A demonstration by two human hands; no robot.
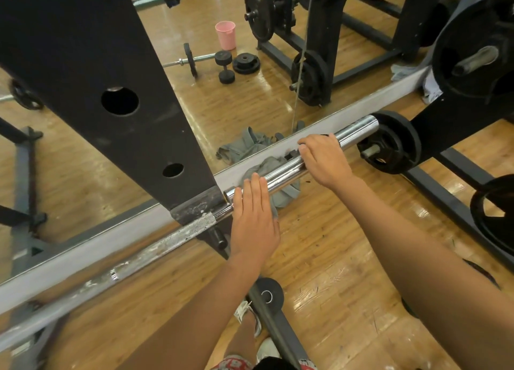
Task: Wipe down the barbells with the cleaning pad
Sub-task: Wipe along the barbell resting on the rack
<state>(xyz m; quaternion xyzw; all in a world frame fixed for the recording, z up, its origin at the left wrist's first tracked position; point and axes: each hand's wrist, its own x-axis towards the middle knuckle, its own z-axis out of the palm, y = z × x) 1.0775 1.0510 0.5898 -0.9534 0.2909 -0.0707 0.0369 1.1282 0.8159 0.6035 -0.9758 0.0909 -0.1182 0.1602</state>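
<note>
On the chrome sleeve, right grip: my right hand is curled over the top of the barbell. Fingers wrap down the far side and press the cleaning pad against the metal.
Cleaning pad: dark, mostly hidden under my fingers. A scrap shows at the fingertips, and a dark sliver shows above the knuckles. It touches the sleeve.
Left grip: my left hand lies flat, fingers straight and close together, draped across the sleeve near its inner collar. It holds nothing and just rests on the bar.
Hands: apart, with a stretch of bare chrome between them.
Barbell: runs diagonally from lower left to upper right. The sleeve end is bright and shiny. The shaft toward lower left is blotchy with whitish marks.
Rack upright: black and wide with two round holes, left of my hands. The bar passes its scuffed lower end.
Grey cloth: crumpled on the floor directly under the sleeve, against the mirror base.
Mirror: just behind the bar, low on the wall, repeating the cloth and the gym gear.
Weight plate: black, on a peg just past the sleeve tip, to the right.
Pink cup: seen in the mirror, upright, well apart from the bar.
Dumbbell: black, seen in the mirror, just below the cup.
Floor: glossy wood planks.
Shoe: white, at bottom centre, beside a dark floor rail.
</note>
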